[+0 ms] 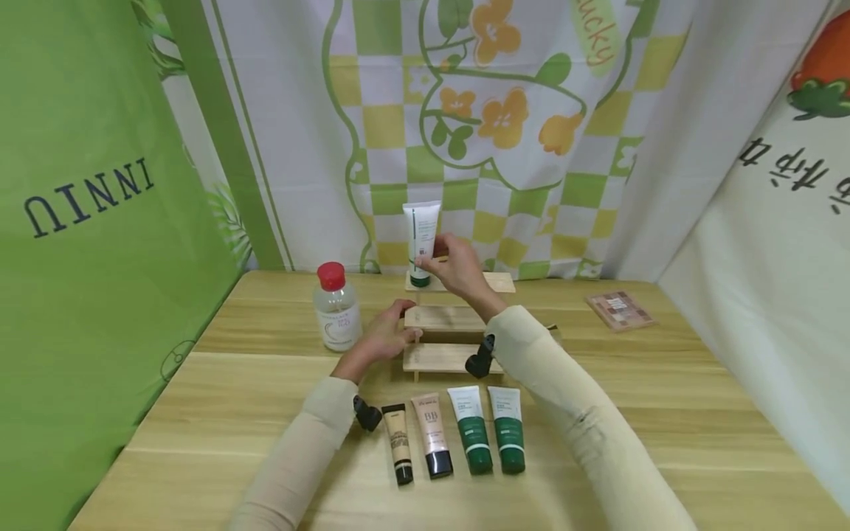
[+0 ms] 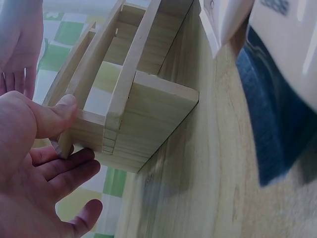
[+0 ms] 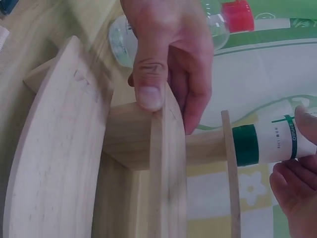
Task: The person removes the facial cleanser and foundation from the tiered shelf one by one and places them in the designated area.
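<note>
A three-step wooden display rack [image 1: 446, 318] stands toward the back of the table. My left hand [image 1: 383, 336] grips the left end of its middle step, the thumb [image 3: 150, 84] on top and the fingers around the board's far side. My right hand [image 1: 458, 269] holds a white squeeze tube [image 1: 420, 230] around its lower half, thumb in front. The tube is upright, and its dark green cap [image 3: 246, 145] is right at the surface of the top step, at the left end.
Before the rack lie a beige tube [image 1: 398, 439], a pink BB cream tube [image 1: 432, 431] and two green-and-white tubes [image 1: 470, 431]. Left of it stands a clear bottle [image 1: 339, 317] with a red cap; at right lies a square palette [image 1: 620, 310]. A patterned curtain [image 1: 392, 147] hangs behind.
</note>
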A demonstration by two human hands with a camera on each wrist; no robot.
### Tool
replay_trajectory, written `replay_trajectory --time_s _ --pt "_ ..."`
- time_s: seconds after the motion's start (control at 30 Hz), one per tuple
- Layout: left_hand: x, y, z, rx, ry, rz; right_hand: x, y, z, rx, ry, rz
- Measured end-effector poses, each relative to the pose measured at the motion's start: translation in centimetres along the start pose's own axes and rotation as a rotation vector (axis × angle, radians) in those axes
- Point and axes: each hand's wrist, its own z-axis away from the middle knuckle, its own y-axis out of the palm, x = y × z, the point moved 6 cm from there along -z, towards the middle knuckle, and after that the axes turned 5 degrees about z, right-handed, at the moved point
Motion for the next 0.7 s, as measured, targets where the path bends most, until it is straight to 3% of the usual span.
replay_trajectory --time_s 0.4,0.53,0.7 --pt "0.0 0.2 0.3 0.025 -0.032 0.002 -0.7 1.1 0.6 0.026 0.077 -0.025" --pt "-0.1 0.1 0.3 0.019 -0.032 -0.002 0.1 -0.3 1.2 -0.001 0.047 -0.036" --pt "0.1 0.0 0.1 0.013 -0.041 -0.016 1.4 -3.8 3.0 -0.063 -0.034 -0.072"
